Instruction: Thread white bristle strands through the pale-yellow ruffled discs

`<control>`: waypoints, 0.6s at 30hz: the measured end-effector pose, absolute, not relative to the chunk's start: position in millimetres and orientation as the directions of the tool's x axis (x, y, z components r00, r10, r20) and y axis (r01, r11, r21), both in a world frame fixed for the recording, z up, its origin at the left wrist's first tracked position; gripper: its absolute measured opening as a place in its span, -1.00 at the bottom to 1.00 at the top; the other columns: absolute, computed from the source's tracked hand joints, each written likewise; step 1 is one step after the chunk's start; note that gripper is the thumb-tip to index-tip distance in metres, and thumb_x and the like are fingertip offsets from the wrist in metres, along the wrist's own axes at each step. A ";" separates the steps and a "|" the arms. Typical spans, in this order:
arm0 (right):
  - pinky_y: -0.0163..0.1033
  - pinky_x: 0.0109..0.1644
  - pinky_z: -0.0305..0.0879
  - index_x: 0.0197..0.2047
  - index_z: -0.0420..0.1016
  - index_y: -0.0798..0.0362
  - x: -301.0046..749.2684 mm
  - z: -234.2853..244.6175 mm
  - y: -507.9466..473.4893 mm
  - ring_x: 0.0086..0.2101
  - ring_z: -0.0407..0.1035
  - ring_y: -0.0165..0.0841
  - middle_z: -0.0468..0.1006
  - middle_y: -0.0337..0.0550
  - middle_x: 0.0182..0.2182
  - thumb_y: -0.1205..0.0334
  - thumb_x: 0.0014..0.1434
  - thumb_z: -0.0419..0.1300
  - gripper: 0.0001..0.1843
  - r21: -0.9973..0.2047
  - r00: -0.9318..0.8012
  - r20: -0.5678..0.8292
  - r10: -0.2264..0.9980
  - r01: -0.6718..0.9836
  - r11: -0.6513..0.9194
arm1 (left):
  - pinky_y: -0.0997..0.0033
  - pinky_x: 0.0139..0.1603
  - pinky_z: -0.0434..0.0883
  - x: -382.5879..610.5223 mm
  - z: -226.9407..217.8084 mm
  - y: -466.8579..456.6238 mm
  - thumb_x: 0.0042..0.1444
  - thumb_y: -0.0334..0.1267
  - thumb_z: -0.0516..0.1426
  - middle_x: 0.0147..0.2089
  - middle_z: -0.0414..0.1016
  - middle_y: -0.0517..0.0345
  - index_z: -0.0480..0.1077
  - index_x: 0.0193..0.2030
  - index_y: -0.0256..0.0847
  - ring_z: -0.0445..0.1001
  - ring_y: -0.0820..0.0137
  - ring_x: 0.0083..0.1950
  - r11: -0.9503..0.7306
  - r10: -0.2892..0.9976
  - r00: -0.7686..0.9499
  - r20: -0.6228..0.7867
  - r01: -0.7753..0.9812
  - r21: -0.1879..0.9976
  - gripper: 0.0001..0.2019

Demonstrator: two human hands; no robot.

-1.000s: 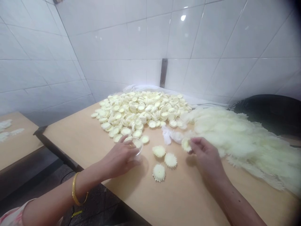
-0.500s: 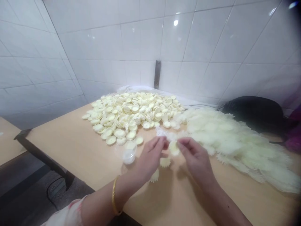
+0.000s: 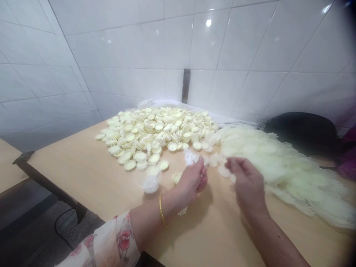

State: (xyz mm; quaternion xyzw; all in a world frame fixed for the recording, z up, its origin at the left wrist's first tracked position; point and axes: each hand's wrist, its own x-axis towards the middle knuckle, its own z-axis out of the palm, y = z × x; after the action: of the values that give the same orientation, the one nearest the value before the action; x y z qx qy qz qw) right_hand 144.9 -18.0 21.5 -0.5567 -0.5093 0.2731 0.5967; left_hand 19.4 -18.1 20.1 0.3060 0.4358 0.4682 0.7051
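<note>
A broad heap of small cream fluted discs (image 3: 150, 133) lies on the wooden table (image 3: 83, 174), ahead of my hands. My left hand (image 3: 191, 181) is shut on a crumpled white tissue-like piece (image 3: 190, 157), just beyond a clear plastic cup (image 3: 150, 181) with white contents. My right hand (image 3: 246, 181) pinches the edge of a thin pale scalloped strip (image 3: 215, 160) that runs toward the tissue. To its right spreads a fringed mass of thin pale sheets (image 3: 278, 167). One loose disc (image 3: 176, 177) sits beside my left hand, and another (image 3: 183, 211) shows partly under my wrist.
A white tiled wall (image 3: 139, 48) with a metal bracket (image 3: 186, 85) rises behind the table. A dark rounded object (image 3: 300, 131) and purple cloth (image 3: 347, 163) lie at the far right. A second wooden table (image 3: 8, 163) stands lower left, above a dark floor (image 3: 36, 230).
My left hand has risen from beside the cup and turned, now gripping the white piece. My right hand has shifted slightly right, and the scalloped strip is stretched between my hands.
</note>
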 end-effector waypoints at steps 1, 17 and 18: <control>-0.25 -0.28 0.23 -0.40 0.42 0.08 144.5 19.6 -18.2 -0.38 0.34 -0.33 0.48 -0.17 -0.45 0.11 0.05 0.10 -0.79 -0.929 0.310 0.328 0.893 0.280 0.244 | 0.54 -0.67 -0.24 18.6 20.7 -16.2 0.08 0.11 -0.05 -0.74 -0.13 0.38 -0.02 -0.63 -0.20 -0.18 0.63 -0.73 0.353 0.935 0.179 -0.306 -0.397 0.847 -0.53; -0.12 -0.34 0.14 -0.49 0.51 -0.08 133.7 -13.0 19.1 -0.37 0.23 -0.19 0.42 -0.07 -0.49 0.28 0.05 0.10 -0.82 -0.358 -0.329 0.521 0.788 0.753 0.552 | 0.50 -0.52 0.25 3.3 19.7 -24.8 0.00 -0.11 0.14 -0.47 0.35 0.14 0.36 -0.36 -0.31 0.32 0.52 -0.54 0.266 0.861 0.509 -0.017 -0.422 0.866 -0.74; -0.11 -0.34 0.15 -0.49 0.51 -0.08 132.2 -13.9 22.8 -0.37 0.24 -0.19 0.43 -0.07 -0.49 0.27 0.06 0.10 -0.81 -0.364 -0.327 0.519 0.790 0.752 0.550 | 0.55 -0.59 0.18 2.8 18.7 -23.9 -0.01 -0.08 0.14 -0.52 0.32 0.18 0.34 -0.39 -0.30 0.26 0.57 -0.60 0.271 0.872 0.488 -0.037 -0.418 0.867 -0.73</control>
State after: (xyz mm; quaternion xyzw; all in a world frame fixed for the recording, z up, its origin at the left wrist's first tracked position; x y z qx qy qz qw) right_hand 132.2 22.8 -13.9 -0.4734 -0.8140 0.0283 0.3355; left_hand 2.8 -23.9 18.7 0.4243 0.2675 0.4293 0.7510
